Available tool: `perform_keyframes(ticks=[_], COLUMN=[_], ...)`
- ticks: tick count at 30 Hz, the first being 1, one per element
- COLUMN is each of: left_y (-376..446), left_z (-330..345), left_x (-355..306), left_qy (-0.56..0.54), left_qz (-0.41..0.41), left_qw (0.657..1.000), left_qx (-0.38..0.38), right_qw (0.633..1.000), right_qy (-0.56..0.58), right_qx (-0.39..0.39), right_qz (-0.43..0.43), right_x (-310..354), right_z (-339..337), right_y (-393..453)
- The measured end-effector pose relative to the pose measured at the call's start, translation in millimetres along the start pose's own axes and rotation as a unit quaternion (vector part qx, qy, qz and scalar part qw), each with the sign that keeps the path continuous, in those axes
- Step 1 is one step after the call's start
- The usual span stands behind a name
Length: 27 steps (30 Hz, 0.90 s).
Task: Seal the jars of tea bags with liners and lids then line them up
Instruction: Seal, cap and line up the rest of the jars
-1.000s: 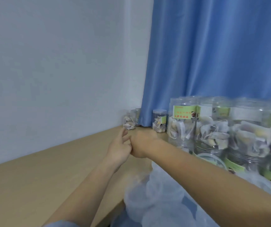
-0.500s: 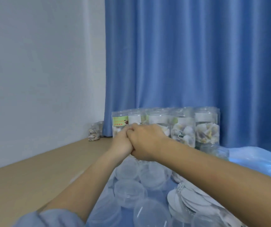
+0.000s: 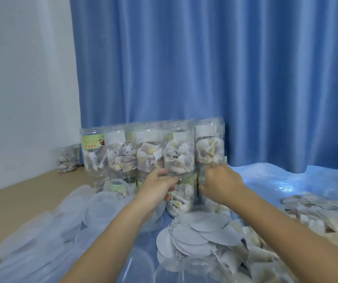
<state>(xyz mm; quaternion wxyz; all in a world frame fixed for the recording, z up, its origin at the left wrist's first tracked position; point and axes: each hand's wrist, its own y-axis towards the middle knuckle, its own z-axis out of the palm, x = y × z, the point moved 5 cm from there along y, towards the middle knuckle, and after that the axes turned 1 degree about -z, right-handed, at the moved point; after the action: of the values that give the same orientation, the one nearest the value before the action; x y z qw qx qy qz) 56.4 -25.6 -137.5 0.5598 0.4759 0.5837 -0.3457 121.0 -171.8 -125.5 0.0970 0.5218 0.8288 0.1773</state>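
Several clear jars of tea bags point(image 3: 147, 154) stand in two stacked rows in front of a blue curtain point(image 3: 205, 68). My left hand point(image 3: 158, 185) curls its fingers round the left side of a lower-row jar point(image 3: 182, 198) that holds tea bags. My right hand point(image 3: 220, 183) is just right of that jar, its fingers curled on the lower-row end jar point(image 3: 201, 180), which it mostly hides. Round grey-white liners point(image 3: 200, 231) lie fanned out in a heap below the hands. Clear plastic lids point(image 3: 94, 209) are piled at the left.
Loose tea bags point(image 3: 317, 213) cover the right side on a blue plastic sheet point(image 3: 270, 180). A small jar point(image 3: 69, 160) sits in the corner by the white wall. Bare wooden table point(image 3: 17, 201) shows at the left. More lids and empty jars lie near the bottom edge.
The view has swung right and down, from the corner to the stacked jars. My hands, pressed together before, have parted and now sit on lower-row jars.
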Motion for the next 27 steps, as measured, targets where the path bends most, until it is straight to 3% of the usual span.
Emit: perform_keyframes(ticks=[7, 14, 18, 23, 27], left_y=[-3, -4, -7, -15, -22], left_z=[-14, -18, -21, -24, -27], left_x=[40, 47, 38, 34, 39], left_qy=[0.004, -0.021, -0.033, -0.037, 0.008], left_qz=[-0.001, 0.014, 0.038, 0.063, 0.096], left_qw=[1.000, 1.000, 0.999, 0.997, 0.995], left_qx=[-0.002, 0.000, 0.005, 0.001, 0.000], right_qw=[0.999, 0.987, 0.971, 0.960, 0.956], right_qy=[-0.029, -0.112, -0.144, -0.134, -0.025], right_qx=[0.003, -0.105, -0.189, -0.229, -0.255], right_qz=[0.016, 0.036, -0.018, -0.093, -0.142], right_x=[-38, -31, -21, 8, 29], right_z=[47, 43, 13, -24, -37], right_y=[6, -6, -19, -39, -59])
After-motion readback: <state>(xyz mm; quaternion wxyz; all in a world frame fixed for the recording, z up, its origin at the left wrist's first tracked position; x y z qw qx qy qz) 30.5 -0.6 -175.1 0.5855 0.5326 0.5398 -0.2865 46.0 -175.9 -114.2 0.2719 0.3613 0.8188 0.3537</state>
